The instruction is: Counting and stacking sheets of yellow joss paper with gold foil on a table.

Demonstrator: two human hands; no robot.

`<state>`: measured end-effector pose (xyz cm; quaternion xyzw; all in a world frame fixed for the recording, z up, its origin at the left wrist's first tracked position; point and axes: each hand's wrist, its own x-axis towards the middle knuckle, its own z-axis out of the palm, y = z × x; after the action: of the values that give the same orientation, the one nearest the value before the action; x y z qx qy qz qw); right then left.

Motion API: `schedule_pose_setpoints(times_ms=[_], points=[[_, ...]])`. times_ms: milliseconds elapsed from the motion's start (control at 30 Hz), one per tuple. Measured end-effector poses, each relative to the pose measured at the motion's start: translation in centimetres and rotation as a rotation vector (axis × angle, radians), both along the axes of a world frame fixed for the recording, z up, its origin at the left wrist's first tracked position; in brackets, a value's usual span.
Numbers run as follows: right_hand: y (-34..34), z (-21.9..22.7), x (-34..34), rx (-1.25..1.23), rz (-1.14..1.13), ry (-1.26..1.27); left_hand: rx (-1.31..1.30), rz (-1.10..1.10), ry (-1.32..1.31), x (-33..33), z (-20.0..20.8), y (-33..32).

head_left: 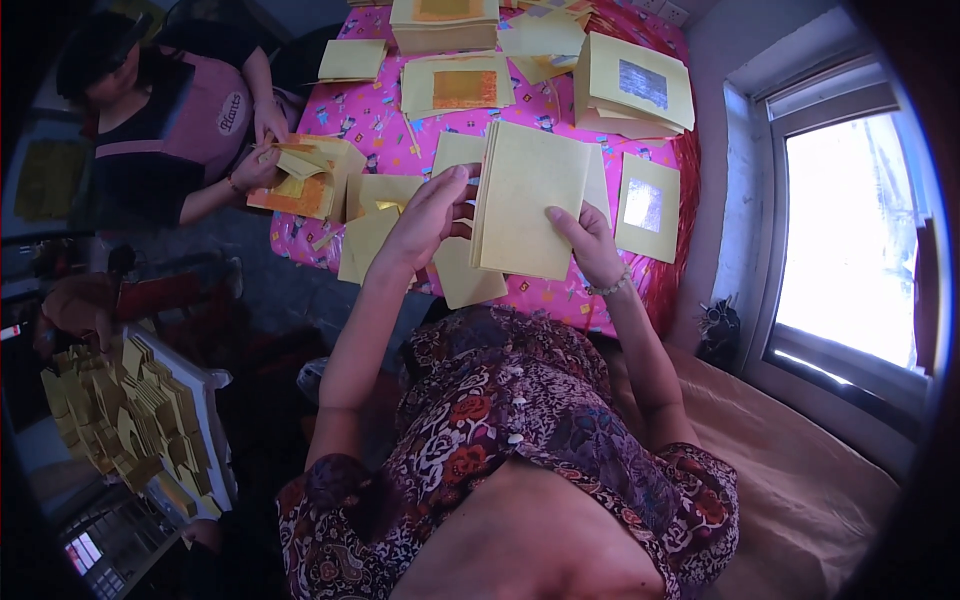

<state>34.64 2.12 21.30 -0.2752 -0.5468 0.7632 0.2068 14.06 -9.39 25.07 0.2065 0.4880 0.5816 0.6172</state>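
Observation:
In front of me, above the table, a thin stack of yellow paper sheets [532, 200] is held nearly upright. My right hand [592, 245] grips its lower right side, thumb on the front and fingers behind. At the left edge of the stack is my left hand [425, 222], palm facing the paper and fingers apart, their tips partly hidden by the sheets. More yellow sheets [468, 275] lie beneath and behind the stack. To the right rests a yellow sheet with a silver square [646, 207].
A pink patterned tablecloth [385, 130] covers the table. Farther back stand thick yellow paper stacks [632, 85] and a sheet with an orange patch [463, 88]. At left, a co-worker [200, 120] handles paper. Bundled yellow paper [150, 410] fills the lower left; a window [850, 240] is right.

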Motion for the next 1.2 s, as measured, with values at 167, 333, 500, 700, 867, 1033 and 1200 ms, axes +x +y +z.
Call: schedule_pose_setpoints(times_ms=[167,333,500,700,867,1033,1200], points=[[0.2,-0.4,0.1,-0.019,0.017,-0.011,-0.021,0.014,-0.005,0.8,-0.2,-0.1],[0.2,-0.8,-0.1,-0.152,0.032,0.025,-0.042,-0.014,0.051,1.0,-0.1,0.6],[0.3,-1.5,-0.2,-0.288,0.093,0.074,0.003,-0.068,-0.026,1.3,-0.4,1.1],[-0.1,-1.5,-0.4,-0.427,0.117,0.105,-0.01,-0.074,-0.015,2.0,0.5,1.8],[0.4,-2.6,-0.2,-0.48,0.192,0.138,0.001,-0.047,0.015,2.4,0.4,2.2],[0.1,-2.0,-0.3,-0.486,0.177,0.164,0.011,-0.054,0.058,2.7,1.2,2.6],[0.1,-1.2,-0.5,-0.451,0.167,0.17,-0.008,-0.085,0.002,2.4,1.1,3.0]])
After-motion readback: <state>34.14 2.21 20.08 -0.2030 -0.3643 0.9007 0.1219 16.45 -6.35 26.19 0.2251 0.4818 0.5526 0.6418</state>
